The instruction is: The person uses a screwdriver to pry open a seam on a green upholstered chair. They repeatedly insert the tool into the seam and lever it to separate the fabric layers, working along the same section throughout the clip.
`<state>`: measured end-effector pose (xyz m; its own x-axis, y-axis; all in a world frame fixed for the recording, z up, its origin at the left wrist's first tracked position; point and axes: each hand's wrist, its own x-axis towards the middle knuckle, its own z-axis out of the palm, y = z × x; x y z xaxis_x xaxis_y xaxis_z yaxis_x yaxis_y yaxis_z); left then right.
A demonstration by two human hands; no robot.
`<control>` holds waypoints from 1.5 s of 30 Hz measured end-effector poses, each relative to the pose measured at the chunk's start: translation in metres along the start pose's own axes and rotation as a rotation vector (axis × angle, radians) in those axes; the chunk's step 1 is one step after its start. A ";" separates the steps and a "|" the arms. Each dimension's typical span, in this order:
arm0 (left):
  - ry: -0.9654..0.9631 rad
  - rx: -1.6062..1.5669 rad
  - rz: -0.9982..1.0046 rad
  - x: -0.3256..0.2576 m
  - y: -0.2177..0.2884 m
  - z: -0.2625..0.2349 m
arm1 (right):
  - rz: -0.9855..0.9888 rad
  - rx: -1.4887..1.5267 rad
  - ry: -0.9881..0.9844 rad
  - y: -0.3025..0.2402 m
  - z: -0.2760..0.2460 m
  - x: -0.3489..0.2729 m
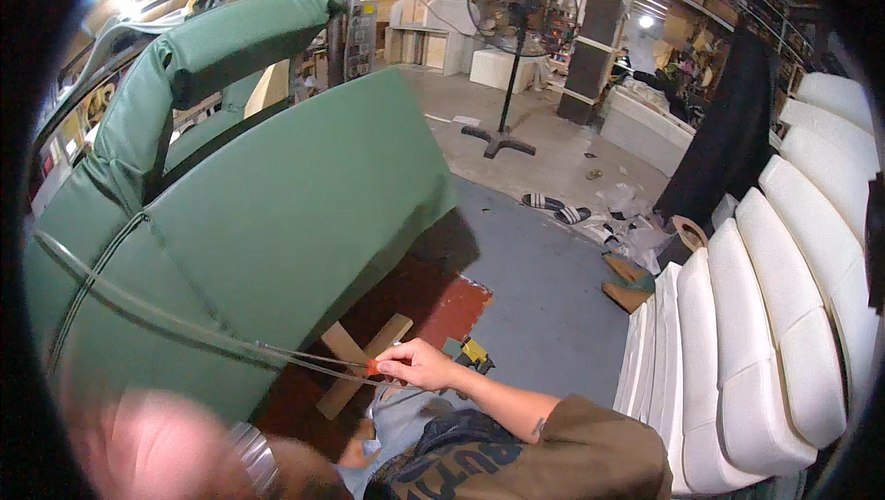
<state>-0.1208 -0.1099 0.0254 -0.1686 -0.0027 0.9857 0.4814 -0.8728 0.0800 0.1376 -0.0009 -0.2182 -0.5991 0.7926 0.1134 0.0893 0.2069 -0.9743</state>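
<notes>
My right hand (419, 366) is closed round the orange handle (372, 368) of a screwdriver-like tool. Its long thin metal shaft (309, 355) points left toward a green upholstered piece (304, 177). A clear hose (152, 311) crosses the front of that green cover and passes just beneath the tool. Black piping (97, 274) runs along a seam of the cover at the left. Close to the camera at the lower left, my left hand (161, 445) is smeared by motion, so its fingers cannot be made out. A band (253, 454) circles that wrist.
Crossed wooden pieces (364, 357) and a yellow-and-black power tool (475, 352) lie below my right hand. White cushions (737, 343) are stacked along the right. A standing fan (512, 58), sandals (558, 208) and plastic scraps (636, 242) occupy the floor beyond.
</notes>
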 end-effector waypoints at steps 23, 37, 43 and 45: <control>-0.051 1.132 -0.912 -0.219 -0.122 0.023 | -0.252 -0.559 0.188 -0.087 -0.009 0.055; -0.124 1.179 -0.943 -0.210 -0.129 0.024 | -0.653 -1.189 0.061 -0.162 -0.003 0.090; -0.188 1.248 -0.910 -0.216 -0.132 0.026 | -0.730 -1.329 0.038 -0.176 0.007 0.095; -0.208 1.270 -0.903 -0.215 -0.132 0.025 | -0.730 -1.367 0.028 -0.183 0.012 0.095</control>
<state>-0.1264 0.0183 -0.1931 -0.7235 0.4312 0.5391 0.6896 0.4159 0.5929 0.0550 0.0302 -0.0315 -0.8217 0.2965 0.4868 0.4371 0.8759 0.2044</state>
